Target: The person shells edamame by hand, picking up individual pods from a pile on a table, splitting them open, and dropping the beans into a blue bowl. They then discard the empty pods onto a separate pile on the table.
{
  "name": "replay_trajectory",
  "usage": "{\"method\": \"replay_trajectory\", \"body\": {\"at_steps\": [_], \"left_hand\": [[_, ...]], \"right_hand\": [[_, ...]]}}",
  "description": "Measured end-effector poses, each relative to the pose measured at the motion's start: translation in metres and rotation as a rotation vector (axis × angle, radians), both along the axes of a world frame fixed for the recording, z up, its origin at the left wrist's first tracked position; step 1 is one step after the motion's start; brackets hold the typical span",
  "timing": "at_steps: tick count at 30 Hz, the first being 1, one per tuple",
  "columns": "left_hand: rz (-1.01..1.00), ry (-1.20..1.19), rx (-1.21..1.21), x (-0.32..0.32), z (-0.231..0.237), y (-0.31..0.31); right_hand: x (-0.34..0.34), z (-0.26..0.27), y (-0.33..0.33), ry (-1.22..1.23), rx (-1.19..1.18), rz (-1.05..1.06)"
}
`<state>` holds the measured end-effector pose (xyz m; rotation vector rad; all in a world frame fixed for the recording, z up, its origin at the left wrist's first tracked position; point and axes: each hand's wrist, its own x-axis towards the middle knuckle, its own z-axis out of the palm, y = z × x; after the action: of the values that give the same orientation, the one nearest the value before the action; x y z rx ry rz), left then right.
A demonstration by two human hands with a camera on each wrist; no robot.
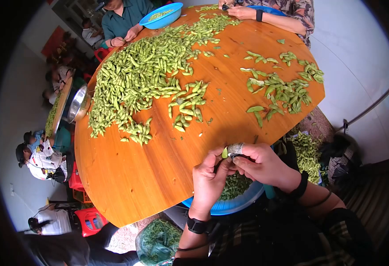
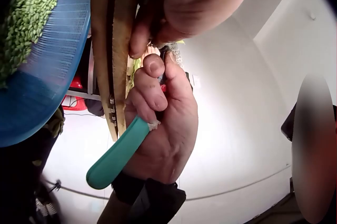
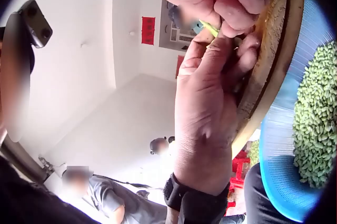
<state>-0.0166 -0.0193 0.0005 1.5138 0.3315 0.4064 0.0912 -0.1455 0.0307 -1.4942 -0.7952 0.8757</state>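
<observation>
In the head view my left hand (image 1: 208,179) pinches a green soybean pod (image 1: 224,153) between thumb and fingertips, over the table's near edge. My right hand (image 1: 267,165) meets it there, fingertips close against the pod. The right hand's fingers curl round a teal-handled tool (image 2: 118,153), whose handle sticks out below the palm in the left wrist view; its working end is hidden. A grey wrap (image 1: 235,148) covers the right index finger. Below both hands, a blue basin (image 1: 243,205) holds shelled green beans (image 3: 318,124).
A large heap of pods (image 1: 136,75) spreads over the wooden table (image 1: 128,186), with smaller loose pods (image 1: 287,91) on the right. Across it, two people work beside a blue bowl (image 1: 161,17). A green mesh bag (image 1: 158,241) and another pod pile (image 1: 307,155) lie below.
</observation>
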Motion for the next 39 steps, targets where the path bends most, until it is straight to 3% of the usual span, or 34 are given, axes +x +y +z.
{"method": "replay_trajectory", "body": {"at_steps": [5,10,12,13,16,21,25,27,30,33,35,39], "left_hand": [[-0.043,0.024,-0.008,-0.003,0.002,0.005],[-0.029,0.076,-0.247,-0.002,0.01,0.008],[-0.045,0.095,-0.146,-0.002,0.007,0.015],[-0.065,0.117,-0.045,-0.003,0.005,0.017],[-0.023,0.09,-0.012,-0.001,0.0,0.011],[0.096,0.012,-0.25,-0.002,0.007,0.01],[0.105,-0.034,-0.399,-0.006,0.001,0.02],[0.081,-0.093,-0.39,-0.004,-0.001,0.021],[0.094,0.0,-0.388,-0.005,0.007,0.018],[0.105,-0.1,-0.215,-0.003,-0.005,0.01],[0.155,-0.035,0.299,-0.002,-0.005,0.009],[0.217,0.016,0.538,-0.001,0.001,0.001]], "right_hand": [[0.001,-0.006,-0.001,0.127,0.008,-0.048],[0.007,0.005,-0.004,0.174,-0.071,0.02],[0.008,0.007,-0.006,-0.435,-0.046,-0.177],[0.008,0.01,-0.004,-0.434,-0.048,-0.174],[0.008,0.006,0.004,-0.787,0.101,-0.161],[0.0,-0.008,0.005,-0.723,0.048,-0.107],[-0.006,-0.005,0.006,-0.48,0.038,-0.093],[-0.007,-0.001,0.006,-0.417,0.041,-0.08],[-0.006,0.019,0.009,-0.267,-0.062,-0.13],[-0.003,0.02,0.012,-0.15,-0.083,-0.082],[-0.001,0.016,0.014,-0.068,-0.078,-0.044],[0.002,0.023,0.011,0.017,-0.102,-0.002]]}}
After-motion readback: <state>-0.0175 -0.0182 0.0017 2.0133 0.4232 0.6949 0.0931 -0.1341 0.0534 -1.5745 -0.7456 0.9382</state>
